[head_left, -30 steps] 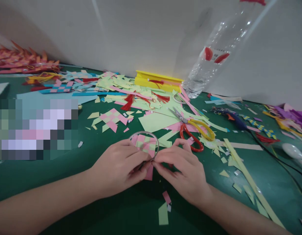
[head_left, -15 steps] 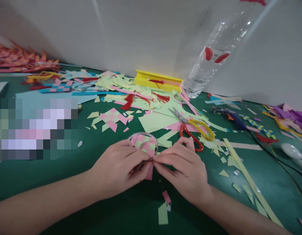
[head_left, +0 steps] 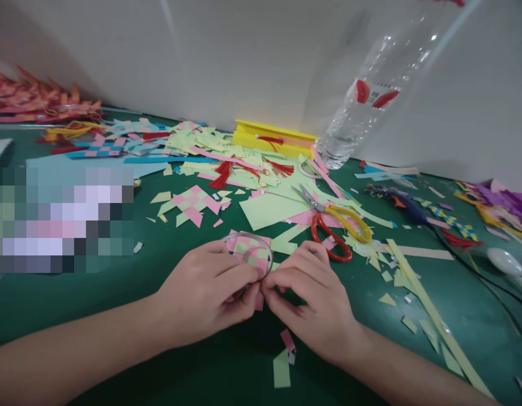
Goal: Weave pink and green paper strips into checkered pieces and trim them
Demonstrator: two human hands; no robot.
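My left hand (head_left: pixel 216 282) is closed, with thumb and fingers pinching a pink and light-green woven paper piece (head_left: pixel 252 251). A thin grey ring (head_left: pixel 269 248), resembling a narrow roll of tape, stands against that paper, and its lower edge runs down to my fingertips. A pink end of the paper shows below the left fingers. My right hand (head_left: pixel 314 293) is also closed, its thumb and forefinger pinched and meeting the left fingertips at the ring's bottom. Whatever small thing the right fingers hold is hidden.
Scissors (head_left: pixel 320 208) with red and yellow handles lie beyond my right hand. Another woven piece (head_left: pixel 193 203) rests at centre left. Paper scraps (head_left: pixel 210 141), red tassels (head_left: pixel 222 173) and a yellow folded strip (head_left: pixel 244 135) lie farther back. A plastic bottle (head_left: pixel 366 107) stands by the wall; a glue gun (head_left: pixel 400 203) lies right.
My right hand has shifted slightly left and down, with its fingers curled in more. The ring has tipped a little, and its lower edge now shows near the fingertips.
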